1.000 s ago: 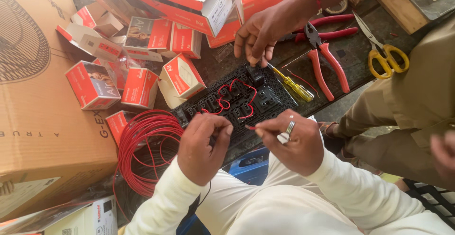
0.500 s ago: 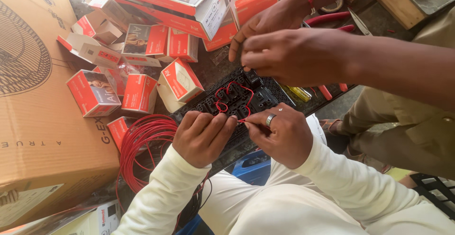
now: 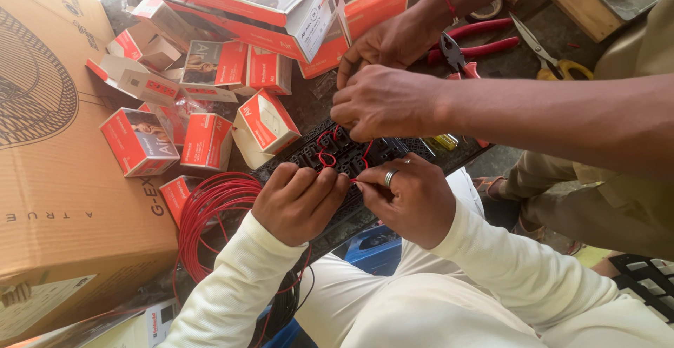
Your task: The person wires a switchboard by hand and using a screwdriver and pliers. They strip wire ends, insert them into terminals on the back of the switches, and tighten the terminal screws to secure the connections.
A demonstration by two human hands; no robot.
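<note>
Hands on black switch board

Black switch board point(image 3: 337, 155) lies centre. At its near edge, left hand point(image 3: 298, 201) curls shut on the rim; right hand point(image 3: 407, 201) pinches a red wire point(image 3: 353, 179). Co-worker's hands point(image 3: 382, 99) work its far side; red wire coil point(image 3: 210, 215) lies left.

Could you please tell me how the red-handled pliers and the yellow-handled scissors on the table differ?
The pliers have red handles and short dark jaws; the scissors have yellow loop handles and long thin blades. A co-worker's hand partly covers the pliers, while the scissors lie fully in view. Both lie untouched on the dark table, apart from the person's hands.
</note>
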